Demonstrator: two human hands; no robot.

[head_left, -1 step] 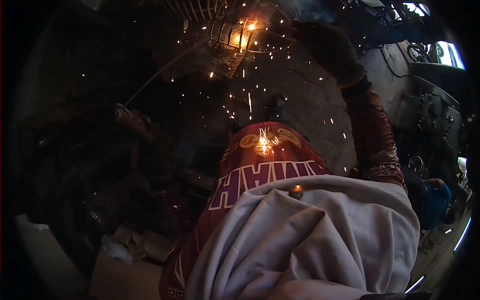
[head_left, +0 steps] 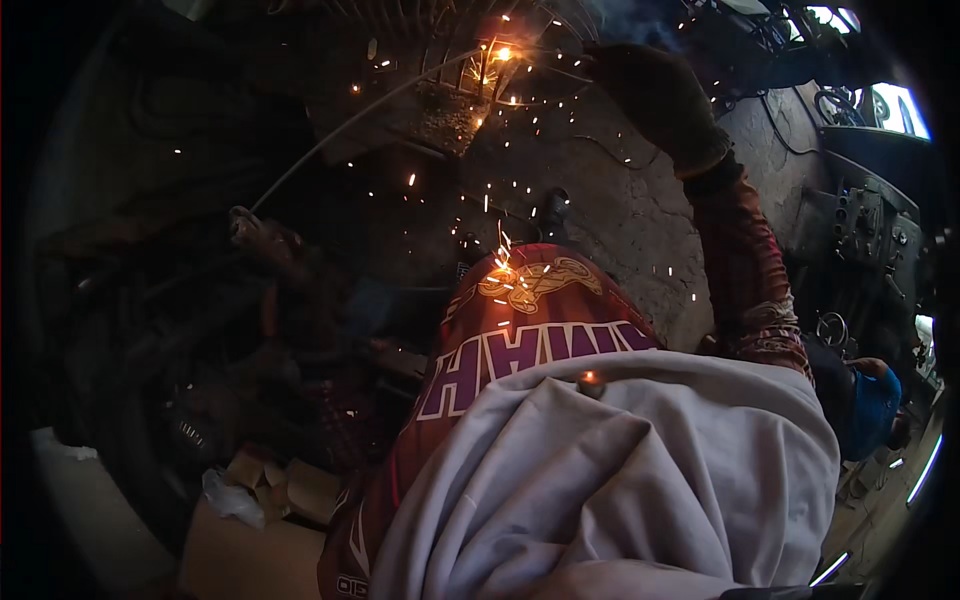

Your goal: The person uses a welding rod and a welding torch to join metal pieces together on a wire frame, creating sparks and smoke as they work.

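Note:
At the upper middle, a bright welding glow throws sparks over a metal frame of curved bars (head_left: 560, 102) and a rough block (head_left: 447, 118). My right hand (head_left: 655, 105), in a dark glove, is closed at the right side of this frame. A long thin welding rod (head_left: 345, 130) curves from the glow down to an electrode holder (head_left: 262, 236) at the left. Around the holder it is too dark to make out my left hand's fingers. Sparks land on the dark red printed cloth over my lap (head_left: 540, 335), next to a draped grey cloth (head_left: 640, 470).
An open cardboard box (head_left: 250, 550) with a crumpled plastic bag (head_left: 232, 498) stands at the lower left. A machine with knobs and levers (head_left: 870, 225) is at the right, above a blue item (head_left: 872, 410). A cable (head_left: 785, 125) runs across the floor.
The glow on the frame has narrowed, and more of the rod shows near it. Smoke at the top is thicker. Sparks on the red cloth have shifted left; my right hand stays almost still.

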